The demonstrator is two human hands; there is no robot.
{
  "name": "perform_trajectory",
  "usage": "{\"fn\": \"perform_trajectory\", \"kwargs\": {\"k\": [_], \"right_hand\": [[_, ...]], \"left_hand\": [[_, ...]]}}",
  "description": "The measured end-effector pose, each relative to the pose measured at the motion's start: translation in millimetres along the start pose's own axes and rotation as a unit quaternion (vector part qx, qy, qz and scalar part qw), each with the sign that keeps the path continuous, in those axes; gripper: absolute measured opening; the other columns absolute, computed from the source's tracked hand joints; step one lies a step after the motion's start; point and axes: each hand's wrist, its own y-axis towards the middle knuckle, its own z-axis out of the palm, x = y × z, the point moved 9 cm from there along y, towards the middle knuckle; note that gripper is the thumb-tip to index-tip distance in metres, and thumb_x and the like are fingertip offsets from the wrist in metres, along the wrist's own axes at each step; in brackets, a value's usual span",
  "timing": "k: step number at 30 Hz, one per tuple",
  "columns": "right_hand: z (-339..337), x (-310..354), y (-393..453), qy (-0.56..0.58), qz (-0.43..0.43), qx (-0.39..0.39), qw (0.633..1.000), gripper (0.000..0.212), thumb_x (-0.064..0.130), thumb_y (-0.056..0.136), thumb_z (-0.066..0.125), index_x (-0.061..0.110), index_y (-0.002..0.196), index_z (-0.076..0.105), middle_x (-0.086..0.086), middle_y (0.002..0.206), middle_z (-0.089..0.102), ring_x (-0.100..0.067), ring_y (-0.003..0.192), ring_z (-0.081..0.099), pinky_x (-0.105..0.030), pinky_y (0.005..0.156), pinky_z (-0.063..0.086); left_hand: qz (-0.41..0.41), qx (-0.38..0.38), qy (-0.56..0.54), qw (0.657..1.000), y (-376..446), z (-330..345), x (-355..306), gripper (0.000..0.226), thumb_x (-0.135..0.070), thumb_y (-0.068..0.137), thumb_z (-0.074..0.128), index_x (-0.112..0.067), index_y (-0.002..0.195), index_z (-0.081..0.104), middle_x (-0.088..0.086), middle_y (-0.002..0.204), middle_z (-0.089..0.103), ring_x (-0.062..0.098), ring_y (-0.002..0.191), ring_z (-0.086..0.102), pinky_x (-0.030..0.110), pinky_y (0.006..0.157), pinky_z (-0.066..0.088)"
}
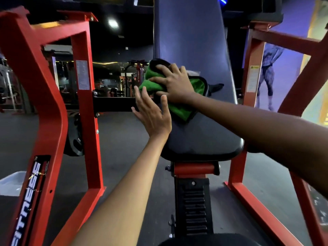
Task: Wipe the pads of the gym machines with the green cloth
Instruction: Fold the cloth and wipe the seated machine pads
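From my seat, the right hand (174, 84) is spread flat, pressing the crumpled green microfibre cloth (179, 105) onto the dark padded back pad (191, 50) of the red steel machine frame (53, 96). Left hand (152, 110) sits open-fingered beside it, holding nothing.

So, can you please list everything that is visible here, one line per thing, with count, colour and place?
cloth: one, green, on the pad under the right hand
pad: one, dark, long and tilted, centre
frame: one, red, both sides of the pad
weight plate: one, black, on the left frame
bin: one, pale, floor at left
poster: one, bluish figure, right wall
hands: left open, at the pad's left edge; right pressing the cloth
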Motion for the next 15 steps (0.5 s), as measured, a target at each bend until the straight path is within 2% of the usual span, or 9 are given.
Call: {"fn": "perform_trajectory", "kwargs": {"k": [3, 5, 8, 10, 12, 13, 15], "right_hand": [[-0.9, 16.0, -37.3, 0.033, -0.012, -0.015, 0.999, 0.057, 0.056, 0.083, 0.031, 0.036, 0.13, 0.055, -0.008, 0.144, 0.043, -0.037, 0.113, 0.046, -0.043, 0.085, 0.033], [-3.1, 23.2, -65.7, 0.059, -0.021, -0.052, 0.997, 0.054, 0.054, 0.082, 0.035, 0.032, 0.125, 0.061, -0.012, 0.135, 0.053, -0.038, 0.103, 0.052, -0.042, 0.08, 0.035], [-0.6, 20.3, -105.2, 0.079, -0.01, -0.069, 0.994, 0.056, 0.053, 0.08, 0.043, 0.028, 0.127, 0.059, -0.015, 0.132, 0.054, -0.035, 0.101, 0.049, -0.041, 0.08, 0.034], [2.0, 8.9, -124.3, 0.085, -0.013, -0.053, 0.995, 0.06, 0.053, 0.077, 0.044, 0.03, 0.132, 0.054, -0.013, 0.135, 0.051, -0.031, 0.102, 0.043, -0.041, 0.08, 0.033], [4.3, -17.4, -136.2, 0.073, -0.003, -0.037, 0.997, 0.063, 0.053, 0.075, 0.042, 0.033, 0.133, 0.053, -0.012, 0.137, 0.05, -0.033, 0.102, 0.047, -0.042, 0.08, 0.038], [4.6, -36.4, -140.6, 0.077, 0.034, -0.033, 0.996, 0.063, 0.053, 0.074, 0.042, 0.034, 0.133, 0.053, -0.012, 0.138, 0.049, -0.035, 0.103, 0.049, -0.043, 0.081, 0.039], [7.7, -75.4, -154.8, 0.106, 0.182, -0.033, 0.977, 0.062, 0.054, 0.076, 0.043, 0.035, 0.134, 0.052, -0.011, 0.143, 0.044, -0.038, 0.108, 0.049, -0.047, 0.087, 0.038]], "left_hand": [[0.028, -0.026, -0.036, 0.999, -1.4, -6.9, -5.9, 0.087, -0.067, 0.089, 0.009, -0.001, 0.139, 0.038, 0.018, 0.153, 0.025, 0.025, 0.14, 0.026, 0.055, 0.111, 0.014], [0.041, -0.034, -0.055, 0.997, -2.9, -10.8, -7.8, 0.089, -0.069, 0.089, 0.009, -0.001, 0.136, 0.04, 0.018, 0.152, 0.027, 0.025, 0.139, 0.029, 0.055, 0.111, 0.013], [0.081, -0.041, -0.057, 0.994, -5.5, -13.5, -12.7, 0.088, -0.069, 0.089, 0.012, 0.001, 0.133, 0.043, 0.02, 0.149, 0.03, 0.023, 0.137, 0.03, 0.057, 0.11, 0.017], [0.104, -0.031, -0.054, 0.993, -5.4, -10.3, -16.6, 0.087, -0.068, 0.09, 0.014, 0.003, 0.131, 0.043, 0.022, 0.148, 0.032, 0.019, 0.136, 0.026, 0.058, 0.109, 0.019], [0.111, -0.012, -0.038, 0.993, -4.9, -4.2, -18.1, 0.087, -0.068, 0.09, 0.014, 0.003, 0.13, 0.045, 0.021, 0.146, 0.035, 0.019, 0.136, 0.027, 0.059, 0.109, 0.02], [0.117, 0.0, -0.025, 0.993, -4.8, -1.1, -19.4, 0.087, -0.068, 0.09, 0.013, 0.002, 0.13, 0.046, 0.02, 0.145, 0.037, 0.02, 0.135, 0.03, 0.059, 0.109, 0.021], [0.138, 0.028, -0.007, 0.99, -6.1, 6.1, -22.5, 0.086, -0.068, 0.09, 0.013, 0.001, 0.128, 0.048, 0.017, 0.143, 0.041, 0.024, 0.133, 0.038, 0.058, 0.108, 0.022]]}}
